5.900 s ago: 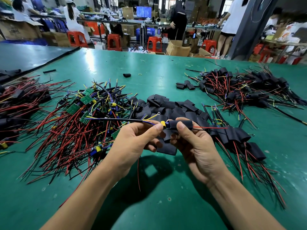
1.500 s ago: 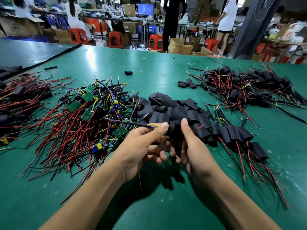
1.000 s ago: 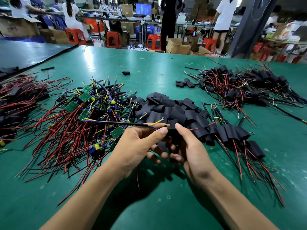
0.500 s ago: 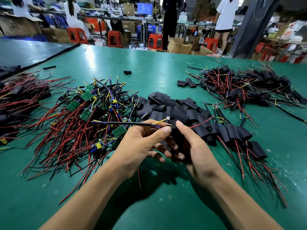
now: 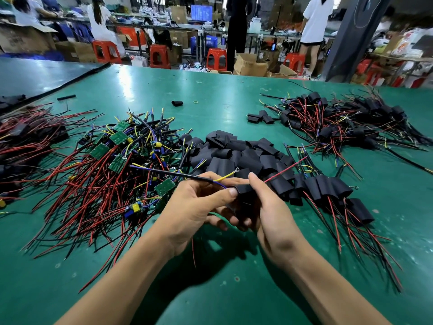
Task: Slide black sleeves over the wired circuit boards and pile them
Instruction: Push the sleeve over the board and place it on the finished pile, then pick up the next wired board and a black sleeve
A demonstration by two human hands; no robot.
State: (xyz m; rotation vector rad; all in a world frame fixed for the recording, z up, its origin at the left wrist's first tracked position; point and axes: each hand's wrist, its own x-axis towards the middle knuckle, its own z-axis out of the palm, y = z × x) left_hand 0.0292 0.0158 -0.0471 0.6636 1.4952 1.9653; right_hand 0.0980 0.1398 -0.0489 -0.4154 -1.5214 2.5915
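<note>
Sleeves heap (image 5: pixel 234 151) behind hands, bare boards (image 5: pixel 112 170) left on tabletop (image 5: pixel 210 289) | held sleeve (image 5: pixel 243 189) lies left-right, its cable (image 5: pixel 178 174) pointing left | left hand (image 5: pixel 194 207) grip pinches cable, right hand (image 5: pixel 274 214) grip pinches held sleeve.

Both hold one black sleeve (image 5: pixel 243 189) above the green worktop (image 5: pixel 210 118).
The left grip (image 5: pixel 194 207) pinches its wires (image 5: pixel 178 174); the right grip (image 5: pixel 274 214) holds the sleeve.

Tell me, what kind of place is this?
Most likely an electronics assembly workshop: a long green worktable heaped with wired circuit boards and black sleeves, with cardboard boxes and red stools behind.
</note>
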